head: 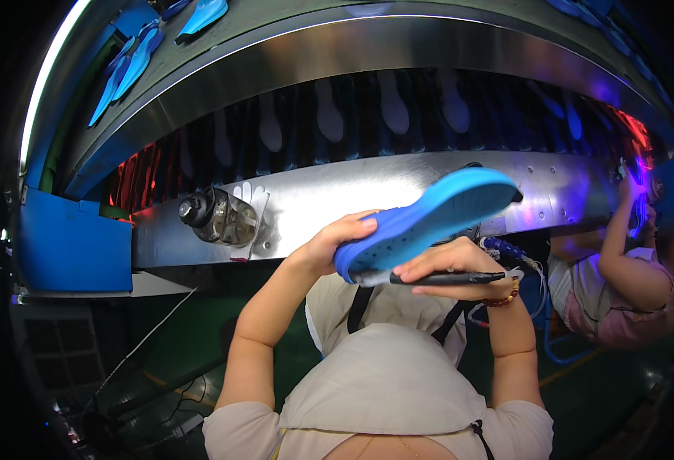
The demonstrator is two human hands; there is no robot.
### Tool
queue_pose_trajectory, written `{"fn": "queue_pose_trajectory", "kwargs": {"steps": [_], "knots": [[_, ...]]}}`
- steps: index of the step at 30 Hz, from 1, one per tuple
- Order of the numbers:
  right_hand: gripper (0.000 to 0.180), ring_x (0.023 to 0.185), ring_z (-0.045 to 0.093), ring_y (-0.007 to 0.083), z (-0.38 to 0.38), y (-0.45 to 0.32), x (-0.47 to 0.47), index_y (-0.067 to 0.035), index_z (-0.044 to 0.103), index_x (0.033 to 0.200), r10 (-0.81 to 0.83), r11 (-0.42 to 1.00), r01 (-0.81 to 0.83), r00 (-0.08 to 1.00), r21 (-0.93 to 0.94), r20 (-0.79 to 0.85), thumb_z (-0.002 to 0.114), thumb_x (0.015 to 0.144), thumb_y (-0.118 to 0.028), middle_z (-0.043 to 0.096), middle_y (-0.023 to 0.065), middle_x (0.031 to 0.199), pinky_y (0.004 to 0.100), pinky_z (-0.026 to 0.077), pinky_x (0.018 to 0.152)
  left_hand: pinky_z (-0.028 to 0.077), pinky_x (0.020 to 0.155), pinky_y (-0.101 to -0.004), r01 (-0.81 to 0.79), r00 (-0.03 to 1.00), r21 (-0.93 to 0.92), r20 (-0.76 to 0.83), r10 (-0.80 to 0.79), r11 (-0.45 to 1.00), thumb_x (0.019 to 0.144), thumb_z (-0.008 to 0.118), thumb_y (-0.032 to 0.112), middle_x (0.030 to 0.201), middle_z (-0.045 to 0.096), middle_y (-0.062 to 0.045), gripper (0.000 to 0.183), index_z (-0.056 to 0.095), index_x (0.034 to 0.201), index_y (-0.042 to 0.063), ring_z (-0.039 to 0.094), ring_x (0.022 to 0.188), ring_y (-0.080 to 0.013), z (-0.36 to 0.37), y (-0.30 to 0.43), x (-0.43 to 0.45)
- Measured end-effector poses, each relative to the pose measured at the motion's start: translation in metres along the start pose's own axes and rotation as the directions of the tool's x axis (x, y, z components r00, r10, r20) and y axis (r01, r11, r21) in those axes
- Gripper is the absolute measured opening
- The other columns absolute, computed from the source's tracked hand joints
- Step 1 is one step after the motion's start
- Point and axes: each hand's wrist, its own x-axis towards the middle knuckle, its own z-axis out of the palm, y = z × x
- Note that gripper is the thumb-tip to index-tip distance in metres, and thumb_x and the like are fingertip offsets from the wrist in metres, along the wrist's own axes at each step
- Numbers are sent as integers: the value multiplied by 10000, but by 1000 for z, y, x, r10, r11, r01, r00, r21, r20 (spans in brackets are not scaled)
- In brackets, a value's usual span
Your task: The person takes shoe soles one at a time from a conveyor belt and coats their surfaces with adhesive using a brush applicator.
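Note:
A blue shoe sole [434, 210], darker at the near end and lighter blue at the far end, is tilted in front of me above the metal ledge. My left hand [337, 238] grips the edge of its near end, thumb on the rim. Between the fingers of my right hand [454, 261] is a brush with a black handle [452, 279]. Its pale tip touches or nearly touches the near end of the sole; exact contact I cannot tell.
Beyond the steel ledge [325, 195] runs a dark channel with several grey sole shapes [394, 106]. A water bottle [216, 215] lies by a white glove [259, 201] on the left. Blue soles [138, 63] rest on the upper shelf. Another person [618, 287] works at right, near coiled hoses [503, 247].

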Motion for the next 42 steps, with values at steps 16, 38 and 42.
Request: {"fn": "queue_pose_trajectory", "kwargs": {"steps": [16, 38, 42], "knots": [[185, 877, 627, 236, -31, -10, -1, -14, 628, 886, -49, 982, 65, 995, -179, 90, 665, 704, -15, 645, 117, 928, 303, 503, 744, 402, 903, -347, 266, 959, 41, -116, -259, 963, 800, 445, 429, 1212, 471, -206, 673, 352, 1282, -31, 513, 1054, -263, -21, 1, -16], [190, 871, 627, 239, -33, 8, -18, -7, 640, 867, 61, 991, -73, 992, -114, -109, 679, 682, 14, 646, 138, 906, 302, 498, 780, 390, 898, -315, -37, 986, -77, -162, 24, 996, 753, 493, 385, 1175, 510, -179, 665, 400, 1239, -60, 524, 1022, -238, -64, 1, -45], [220, 812, 624, 243, -28, -18, -16, 9, 637, 859, -104, 994, 97, 986, -59, -131, 676, 643, 20, 645, 152, 852, 310, 487, 726, 368, 945, -400, -252, 964, -362, -173, 201, 898, 824, 417, 469, 1187, 514, -138, 600, 466, 1203, 6, 509, 1058, -272, -83, -15, -43]]}}
